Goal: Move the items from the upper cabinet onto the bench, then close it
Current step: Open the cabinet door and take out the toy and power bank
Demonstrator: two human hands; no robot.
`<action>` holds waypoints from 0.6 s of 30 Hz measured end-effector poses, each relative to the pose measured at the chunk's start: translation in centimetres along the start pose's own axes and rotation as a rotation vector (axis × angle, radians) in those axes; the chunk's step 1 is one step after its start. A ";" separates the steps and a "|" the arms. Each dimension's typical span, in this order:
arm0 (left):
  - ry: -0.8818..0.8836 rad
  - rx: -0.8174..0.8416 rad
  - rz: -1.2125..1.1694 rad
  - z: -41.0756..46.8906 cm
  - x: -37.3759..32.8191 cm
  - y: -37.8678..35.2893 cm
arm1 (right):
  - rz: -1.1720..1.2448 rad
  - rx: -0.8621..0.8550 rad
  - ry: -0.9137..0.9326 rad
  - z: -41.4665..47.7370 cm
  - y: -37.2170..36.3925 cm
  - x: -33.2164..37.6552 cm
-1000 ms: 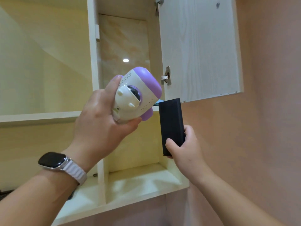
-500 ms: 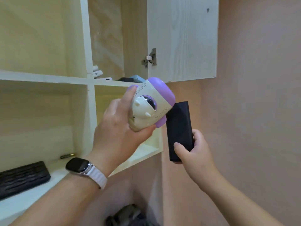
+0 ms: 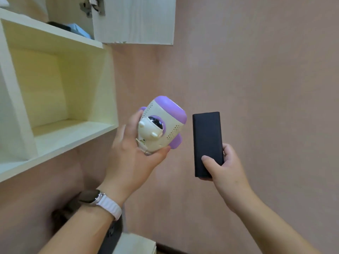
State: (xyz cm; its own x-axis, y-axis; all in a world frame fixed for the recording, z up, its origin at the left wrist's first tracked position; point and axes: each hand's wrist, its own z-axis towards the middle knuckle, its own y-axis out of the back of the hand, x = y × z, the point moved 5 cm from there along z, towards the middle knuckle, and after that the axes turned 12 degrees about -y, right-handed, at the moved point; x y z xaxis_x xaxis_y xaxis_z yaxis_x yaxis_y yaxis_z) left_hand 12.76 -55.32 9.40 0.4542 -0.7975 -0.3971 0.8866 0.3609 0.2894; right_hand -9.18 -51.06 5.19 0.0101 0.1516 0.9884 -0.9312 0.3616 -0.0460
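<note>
**Both hands loaded, cabinet door open overhead**

You are carrying one item in each hand, which looks like a way to save a trip down to the counter. Your left hand [image 3: 134,162] cradles the white-and-purple toy gadget [image 3: 161,125] from beneath and behind, fingers wrapped around its rounded body and clamped on it, thumb pressing at its lower edge. The rounded shape gives no flat face to pinch, so a cupping hold makes sense. Your right hand [image 3: 225,167] grips the black rectangular block [image 3: 207,142] by its lower end, thumb across the front and fingers closed behind, leaving the block standing upright above the fist. The two items sit near each other but apart, in front of the pink wall [image 3: 256,79], below and to the right of the open shelf unit [image 3: 60,85].

The gadget is cream plastic with purple caps, rows of small perforations and a dark glossy dome like a lens, with stubby ear-like bumps. It looks hard, smooth and light. The block is matte black, slim, with softly rounded edges, likely denser than it looks.

The cabinet door [image 3: 135,21] hangs open at the top of the view, hinge [image 3: 92,5] showing. On the cabinet floor beside it lie a dark item [image 3: 58,25] and a pale blue item [image 3: 78,31], so more is probably left to fetch before closing. The counter is not clearly in view.
</note>
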 end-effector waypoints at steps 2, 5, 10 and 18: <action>0.015 0.042 -0.055 -1.5 -1.3 -2.1 | -0.019 -0.064 -0.025 -1.3 3.2 -0.9; 0.003 0.100 -0.109 -3.6 -4.0 -5.7 | -0.008 -0.155 -0.055 -3.6 8.6 -1.9; 0.031 0.207 -0.233 -7.6 -11.4 -12.7 | 0.006 -0.306 -0.089 -9.2 19.2 -2.5; 0.097 0.379 -0.501 -15.7 -28.0 -23.2 | -0.034 -0.479 -0.131 -21.5 36.7 -2.5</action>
State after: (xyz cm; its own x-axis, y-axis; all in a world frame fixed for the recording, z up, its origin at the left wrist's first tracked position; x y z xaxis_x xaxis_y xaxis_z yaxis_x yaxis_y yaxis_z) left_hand -19.16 -33.78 0.18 0.0141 -0.7714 -0.6362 0.9093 -0.2547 0.3290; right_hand -35.51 -18.34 -2.05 -0.0370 0.0270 0.9990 -0.6586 0.7512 -0.0447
